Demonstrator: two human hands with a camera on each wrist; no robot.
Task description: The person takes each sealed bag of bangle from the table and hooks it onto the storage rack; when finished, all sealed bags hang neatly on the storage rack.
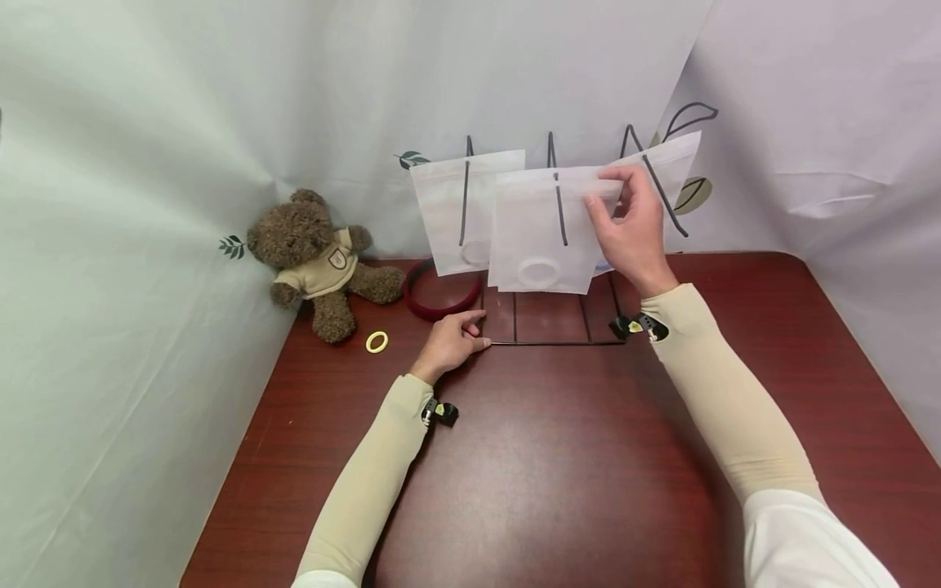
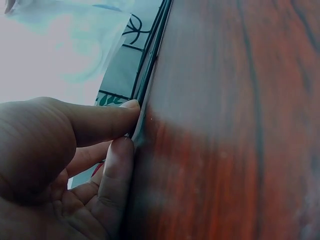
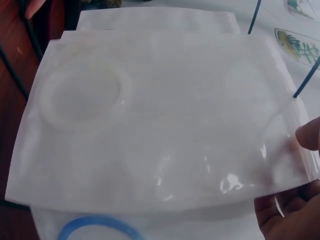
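Note:
A dark wire display rack (image 1: 551, 344) stands on the table, with white translucent pouches hung on its upright prongs. My right hand (image 1: 635, 233) pinches the upper right corner of the middle pouch (image 1: 525, 224), which hangs on the centre prong; a pale ring (image 3: 47, 100) shows inside it. At the rack's front left corner, my left hand (image 1: 450, 341) pinches the base wire (image 2: 149, 70) between thumb and fingers. Another pouch (image 1: 441, 204) hangs on the left prong. On the right prong hangs a third pouch (image 1: 680, 159), partly hidden by my right hand; a blue ring (image 3: 97, 220) shows behind the middle pouch.
A brown teddy bear (image 1: 323, 273) in a beige shirt sits at the back left against the curtain. Near it lie a small yellow ring (image 1: 376, 342) and a dark red hoop (image 1: 422, 311), just left of the rack. White curtains (image 1: 353, 98) close off the table's back and sides.

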